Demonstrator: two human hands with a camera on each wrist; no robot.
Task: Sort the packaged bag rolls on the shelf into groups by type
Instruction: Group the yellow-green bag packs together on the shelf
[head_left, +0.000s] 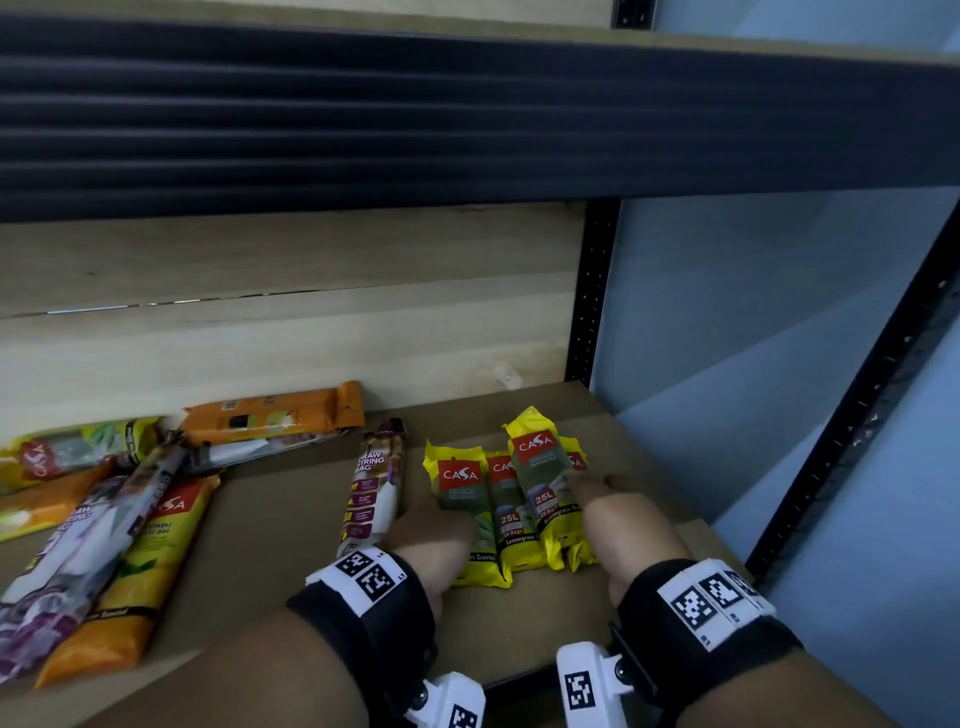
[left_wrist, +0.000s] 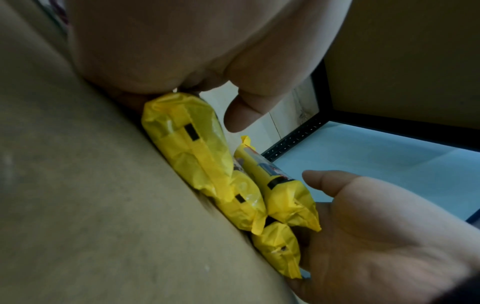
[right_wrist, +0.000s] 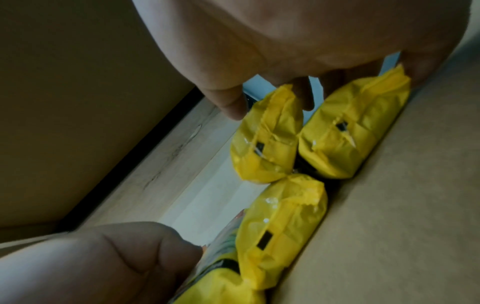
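While the yellow rolls (head_left: 511, 499) sit bunched at the right of the shelf (head_left: 291, 499), the step looks like squaring that group; next comes fetching a matching pack from the mixed pile (head_left: 104, 519) at lower left. The left hand (head_left: 434, 540) and right hand (head_left: 618, 525) flank the bunch, fingers relaxed and uncurled, pressing its sides.

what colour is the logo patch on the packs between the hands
Red with white CASA lettering, on the yellow packs; clearest in the head view.
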